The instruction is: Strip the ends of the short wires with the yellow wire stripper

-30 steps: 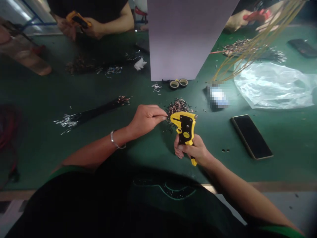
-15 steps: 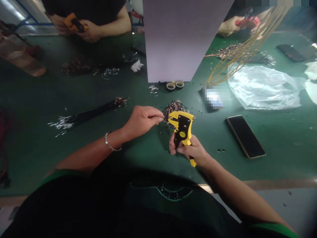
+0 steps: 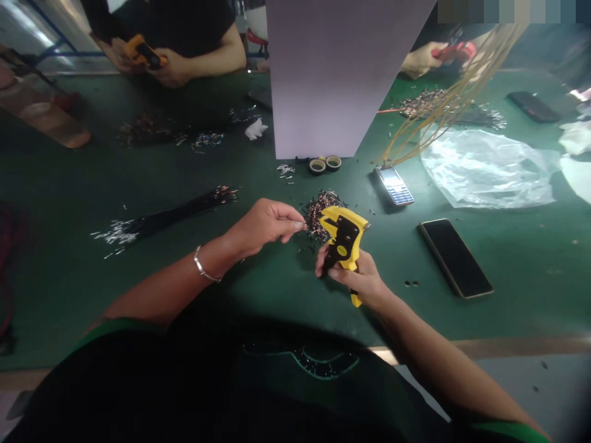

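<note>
My right hand (image 3: 355, 277) grips a yellow-and-black automatic wire stripper (image 3: 344, 243) by its handle, with the jaws pointing up and away from me. My left hand (image 3: 263, 227) is beside the stripper's jaws, its thumb and fingertips pinched together on what looks like a short thin wire. Just past the fingertips lies a small heap of cut wires with bare copper ends (image 3: 321, 214), partly hidden behind the stripper. Loose wire bits are scattered around it on the green mat (image 3: 258, 178).
A bundle of black wires with bare ends (image 3: 166, 216) lies to my left. To the right are a keypad phone (image 3: 394, 186), a smartphone (image 3: 455, 258) and a plastic bag (image 3: 484, 169). Tape rolls (image 3: 324, 163) sit against an upright white board (image 3: 332, 74). A co-worker (image 3: 184, 37) holds a yellow tool opposite.
My left hand has drawn slightly back and down from the wire heap. The stripper has turned a little in my right hand, and the whole view has shifted slightly.
</note>
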Demonstrator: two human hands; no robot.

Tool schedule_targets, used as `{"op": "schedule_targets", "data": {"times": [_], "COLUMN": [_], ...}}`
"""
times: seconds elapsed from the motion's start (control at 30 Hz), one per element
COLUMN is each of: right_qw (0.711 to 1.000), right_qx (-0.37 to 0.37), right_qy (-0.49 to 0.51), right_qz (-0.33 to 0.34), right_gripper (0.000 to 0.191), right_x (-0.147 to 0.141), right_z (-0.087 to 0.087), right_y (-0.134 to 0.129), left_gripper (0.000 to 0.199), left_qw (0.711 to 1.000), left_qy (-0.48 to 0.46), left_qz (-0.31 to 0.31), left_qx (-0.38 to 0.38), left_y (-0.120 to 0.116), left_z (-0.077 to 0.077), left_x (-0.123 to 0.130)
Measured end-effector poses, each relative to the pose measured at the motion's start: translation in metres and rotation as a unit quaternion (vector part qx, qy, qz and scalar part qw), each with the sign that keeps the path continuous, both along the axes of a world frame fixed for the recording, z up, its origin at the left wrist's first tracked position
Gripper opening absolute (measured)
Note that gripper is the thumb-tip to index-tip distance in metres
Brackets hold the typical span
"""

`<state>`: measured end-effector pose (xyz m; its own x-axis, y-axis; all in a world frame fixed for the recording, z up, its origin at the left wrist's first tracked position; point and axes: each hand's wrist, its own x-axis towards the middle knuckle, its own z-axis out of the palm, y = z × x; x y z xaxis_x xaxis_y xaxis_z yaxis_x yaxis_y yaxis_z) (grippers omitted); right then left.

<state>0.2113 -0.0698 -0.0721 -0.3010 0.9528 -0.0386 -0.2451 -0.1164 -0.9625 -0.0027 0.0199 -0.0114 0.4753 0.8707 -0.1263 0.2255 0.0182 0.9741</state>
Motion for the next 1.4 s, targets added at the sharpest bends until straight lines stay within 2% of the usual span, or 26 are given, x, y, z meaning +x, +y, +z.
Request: {"op": "schedule_targets", "data": {"times": [0.1, 0.23, 0.53, 0.63, 0.73, 0.83, 1.07, 1.23, 1.4], "right_qw": [0.999, 0.998, 0.998, 0.998, 0.998, 0.997, 0.990, 0.986, 0.985], "right_qx": [0.013, 0.019, -0.041, -0.052, -0.059, -0.078, -0.108, -0.103, -0.091], "right_qy": [-0.029, -0.052, -0.047, -0.034, -0.008, 0.006, 0.014, 0.004, 0.021], "right_qz": [-0.029, -0.030, -0.005, 0.005, 0.003, 0.021, 0.094, 0.128, 0.142], "right_gripper": [0.033, 0.032, 0.049, 0.052, 0.050, 0.048, 0.048, 0.047, 0.048], "right_x": [-0.001, -0.005, -0.003, -0.001, 0.000, 0.002, 0.006, 0.008, 0.006], "right_z": [0.006, 0.011, 0.012, 0.015, 0.017, 0.019, 0.029, 0.031, 0.026], "right_y": [-0.001, -0.003, -0.008, -0.009, -0.008, -0.008, -0.015, -0.014, -0.013], "left_gripper": [0.006, 0.004, 0.010, 0.010, 0.008, 0.007, 0.014, 0.019, 0.023], "left_qw": [0.998, 0.996, 0.996, 0.995, 0.989, 0.981, 0.971, 0.966, 0.963], "left_qy": [-0.034, -0.049, -0.042, -0.048, -0.080, -0.098, -0.114, -0.102, -0.112], "left_qz": [0.020, 0.034, -0.014, -0.019, -0.050, -0.081, -0.138, -0.141, -0.182], "left_qx": [-0.040, -0.059, -0.074, -0.086, -0.113, -0.147, -0.159, -0.191, -0.163], "left_y": [0.001, 0.002, 0.001, -0.001, -0.002, -0.003, -0.006, -0.006, -0.003], "left_z": [-0.003, -0.005, 0.001, 0.003, 0.003, 0.005, 0.007, 0.007, 0.010], "left_x": [0.000, -0.001, -0.005, -0.004, -0.005, -0.006, -0.005, -0.005, -0.008]}}
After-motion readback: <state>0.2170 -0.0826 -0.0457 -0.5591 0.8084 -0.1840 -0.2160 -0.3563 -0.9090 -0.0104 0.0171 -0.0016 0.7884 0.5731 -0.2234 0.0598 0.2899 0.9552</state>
